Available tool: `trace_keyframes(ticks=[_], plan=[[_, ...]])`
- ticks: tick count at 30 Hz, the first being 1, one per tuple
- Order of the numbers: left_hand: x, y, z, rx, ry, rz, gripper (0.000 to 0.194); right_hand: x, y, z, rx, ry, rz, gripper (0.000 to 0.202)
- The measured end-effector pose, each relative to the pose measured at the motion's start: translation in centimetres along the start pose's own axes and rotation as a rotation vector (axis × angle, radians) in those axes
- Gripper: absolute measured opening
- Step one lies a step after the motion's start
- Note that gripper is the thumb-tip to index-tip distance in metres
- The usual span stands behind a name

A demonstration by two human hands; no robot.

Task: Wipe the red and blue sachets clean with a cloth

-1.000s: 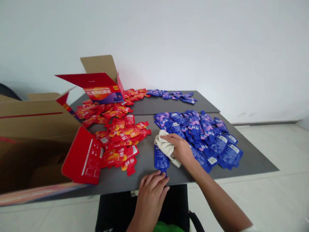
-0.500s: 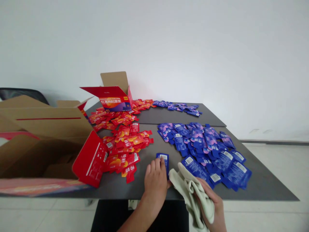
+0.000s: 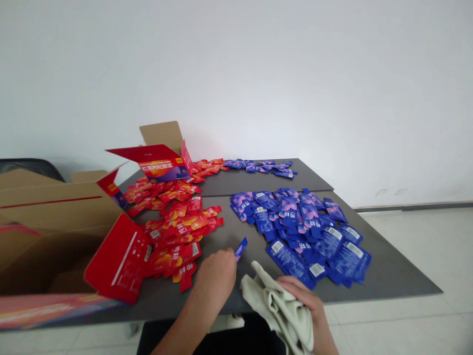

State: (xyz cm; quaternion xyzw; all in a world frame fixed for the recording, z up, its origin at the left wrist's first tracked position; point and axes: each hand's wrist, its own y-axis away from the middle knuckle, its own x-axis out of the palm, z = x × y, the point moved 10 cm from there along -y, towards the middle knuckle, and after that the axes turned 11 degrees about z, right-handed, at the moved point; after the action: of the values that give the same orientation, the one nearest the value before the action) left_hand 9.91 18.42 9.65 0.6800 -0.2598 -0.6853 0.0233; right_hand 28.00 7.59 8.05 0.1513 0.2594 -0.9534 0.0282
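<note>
Pinched in my left hand is a blue sachet, raised and tilted so that only a narrow part shows past the fingers. My right hand grips a pale green cloth at the table's near edge, with much of the cloth bunched and hanging down. Just beyond the right hand lies a heap of blue sachets, some showing white barcode labels. To the left of my left hand is a pile of red sachets with orange fruit prints.
A large open carton fills the left side, its red flap jutting over the table. Farther back stands a smaller open red box. More blue sachets lie at the far end, near the wall.
My left hand has picked the blue sachet up off the table and turned it on edge. The cloth in my right hand has shifted slightly left. The whole view has turned a little right.
</note>
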Motion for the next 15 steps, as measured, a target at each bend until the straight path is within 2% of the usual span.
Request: trace_keyframes(ticks=[5,7,10,12,15], plan=[[1.0,-0.3,0.8,-0.03,0.015,-0.039,0.033,0.5,-0.1,-0.5,-0.01,-0.065,0.037,0.029],[0.5,-0.9,1.0,-0.035,0.04,-0.103,0.032,0.6,0.1,-0.8,-0.015,-0.081,0.039,0.029],[-2.2,-1.7,1.0,-0.008,0.102,-0.284,0.03,0.8,0.6,-2.0,0.032,-0.087,0.035,0.027],[-4.7,-2.6,1.0,0.015,0.138,-0.399,0.031,0.9,0.9,-2.8,0.076,-0.078,0.04,0.027],[-8.7,-4.8,0.4,0.054,0.165,-0.51,0.037,1.0,1.1,-3.5,0.088,-0.062,0.055,0.03]])
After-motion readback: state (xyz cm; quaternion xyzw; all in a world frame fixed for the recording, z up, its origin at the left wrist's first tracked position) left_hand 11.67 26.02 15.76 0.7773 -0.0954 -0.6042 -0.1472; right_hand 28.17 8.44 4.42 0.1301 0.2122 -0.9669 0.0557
